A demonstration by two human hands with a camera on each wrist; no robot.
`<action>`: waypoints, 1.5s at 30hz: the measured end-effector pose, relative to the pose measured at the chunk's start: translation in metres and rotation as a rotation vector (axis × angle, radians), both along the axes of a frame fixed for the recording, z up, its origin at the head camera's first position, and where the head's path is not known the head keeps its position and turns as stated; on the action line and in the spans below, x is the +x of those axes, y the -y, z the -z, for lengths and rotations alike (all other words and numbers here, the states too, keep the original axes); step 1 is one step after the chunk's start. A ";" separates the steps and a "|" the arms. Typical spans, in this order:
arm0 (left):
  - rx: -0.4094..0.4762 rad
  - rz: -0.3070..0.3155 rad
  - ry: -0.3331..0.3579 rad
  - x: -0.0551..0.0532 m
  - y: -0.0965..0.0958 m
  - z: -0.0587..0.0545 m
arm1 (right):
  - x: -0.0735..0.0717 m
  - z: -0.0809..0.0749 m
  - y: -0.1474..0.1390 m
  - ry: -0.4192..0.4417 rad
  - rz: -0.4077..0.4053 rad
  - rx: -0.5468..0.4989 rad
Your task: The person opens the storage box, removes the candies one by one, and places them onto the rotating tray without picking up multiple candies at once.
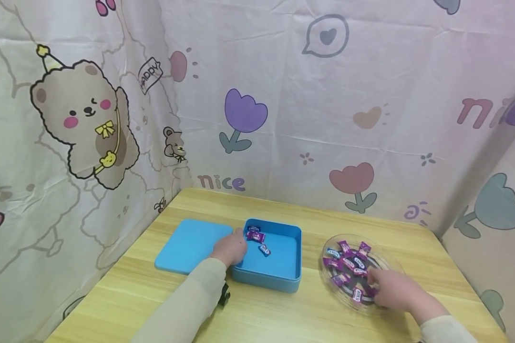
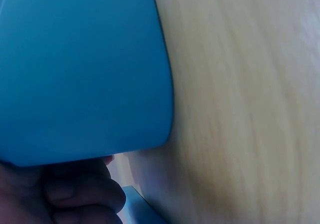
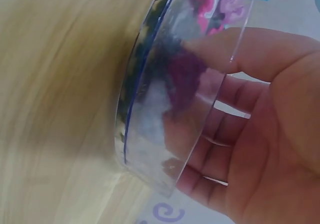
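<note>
A blue open box (image 1: 268,282) stands mid-table. Inside lie a purple-wrapped candy (image 1: 256,237), a darker one behind it and a blue-and-white candy (image 1: 264,250). My left hand (image 1: 231,247) grips the box's left wall; in the left wrist view its curled fingers (image 2: 85,191) lie against the blue side. To the right, a clear round dish (image 1: 389,259) holds several purple and blue wrapped candies (image 1: 342,278). My right hand (image 1: 392,288) reaches over its rim. Through the clear wall in the right wrist view, thumb and fingers pinch a purple candy (image 3: 186,79), partly blurred.
A flat blue lid (image 1: 193,245) lies left of the box, beside the left forearm. Behind the wooden table (image 1: 292,314) hangs a printed curtain (image 1: 292,95), which also runs along both sides. A black strap (image 1: 224,295) shows at the left wrist.
</note>
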State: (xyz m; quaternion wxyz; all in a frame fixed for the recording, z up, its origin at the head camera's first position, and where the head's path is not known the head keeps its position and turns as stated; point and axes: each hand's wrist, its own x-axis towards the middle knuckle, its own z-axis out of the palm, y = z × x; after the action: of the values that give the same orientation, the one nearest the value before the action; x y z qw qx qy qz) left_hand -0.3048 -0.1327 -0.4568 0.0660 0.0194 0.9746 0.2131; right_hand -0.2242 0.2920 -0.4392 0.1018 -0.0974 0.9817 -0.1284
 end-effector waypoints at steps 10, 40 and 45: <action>0.000 -0.010 0.000 -0.001 0.000 0.001 | 0.004 -0.001 -0.002 -0.011 -0.018 0.015; 0.012 -0.014 0.008 -0.002 0.002 0.000 | -0.025 -0.022 0.084 -0.291 -0.099 -0.060; 0.010 -0.014 0.011 -0.001 0.001 0.002 | -0.034 -0.020 0.107 -0.321 -0.098 -0.066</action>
State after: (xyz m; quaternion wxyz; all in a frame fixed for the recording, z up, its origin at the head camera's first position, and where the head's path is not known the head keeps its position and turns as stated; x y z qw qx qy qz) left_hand -0.3062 -0.1339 -0.4584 0.0696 0.0115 0.9733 0.2183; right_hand -0.2578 0.1848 -0.4188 -0.0534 -0.1677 0.9746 -0.1383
